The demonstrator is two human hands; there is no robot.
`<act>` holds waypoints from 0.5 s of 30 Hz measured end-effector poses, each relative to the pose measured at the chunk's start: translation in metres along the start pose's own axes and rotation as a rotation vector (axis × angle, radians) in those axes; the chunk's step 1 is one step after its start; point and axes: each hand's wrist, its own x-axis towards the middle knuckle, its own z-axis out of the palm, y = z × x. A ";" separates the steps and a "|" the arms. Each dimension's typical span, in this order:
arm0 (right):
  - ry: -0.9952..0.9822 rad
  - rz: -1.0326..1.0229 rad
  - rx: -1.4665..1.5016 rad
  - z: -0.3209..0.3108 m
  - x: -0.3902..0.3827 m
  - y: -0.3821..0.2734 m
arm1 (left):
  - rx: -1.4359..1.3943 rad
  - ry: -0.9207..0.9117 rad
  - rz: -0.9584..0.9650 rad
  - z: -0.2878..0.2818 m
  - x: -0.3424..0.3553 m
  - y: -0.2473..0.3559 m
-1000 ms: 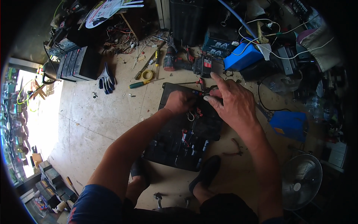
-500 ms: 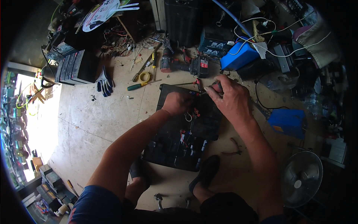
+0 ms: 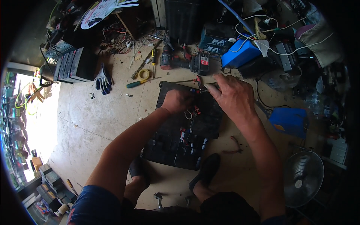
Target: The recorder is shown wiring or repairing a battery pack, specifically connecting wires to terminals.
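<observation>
A black battery casing (image 3: pixel 172 148) with red wires and a looped cable lies on the floor between my feet. My left hand (image 3: pixel 178 101) is closed at its upper middle, beside small red and blue parts (image 3: pixel 194 91); what its fingers hold is hidden. My right hand (image 3: pixel 230 97) grips a screwdriver-like tool, mostly hidden, whose thin metal shaft (image 3: pixel 204 90) reaches left toward those parts. A red-handled tool (image 3: pixel 199 81) lies just past the casing's top edge. Red pliers (image 3: pixel 236 148) lie to the casing's right.
A drill (image 3: pixel 167 59), screwdrivers (image 3: pixel 133 85), yellow tape (image 3: pixel 144 74) and a glove (image 3: pixel 102 79) lie ahead. Stacked batteries (image 3: pixel 71 65) stand left, blue packs (image 3: pixel 238 54) and tangled cables at upper right. A blue object (image 3: pixel 285 122) and a fan (image 3: pixel 303 176) are at right.
My right hand's index finger has lifted, then curled over the tool as the hand turned slightly. My left hand stays at nearly the same spot on the casing.
</observation>
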 end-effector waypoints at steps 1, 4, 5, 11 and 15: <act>-0.024 0.076 -0.035 0.001 0.000 0.000 | -0.009 -0.005 -0.018 0.000 0.001 0.002; 0.282 -0.132 0.177 -0.001 -0.003 -0.009 | -0.022 0.040 0.073 0.004 -0.002 -0.002; 0.283 -0.135 0.179 0.002 -0.002 -0.009 | -0.029 0.088 0.185 0.006 -0.003 -0.005; 0.045 0.084 0.131 0.006 0.003 0.000 | 0.140 0.097 0.297 0.013 -0.005 0.004; 0.099 -0.118 0.446 0.002 0.001 0.001 | 0.156 0.064 0.292 0.015 -0.006 -0.003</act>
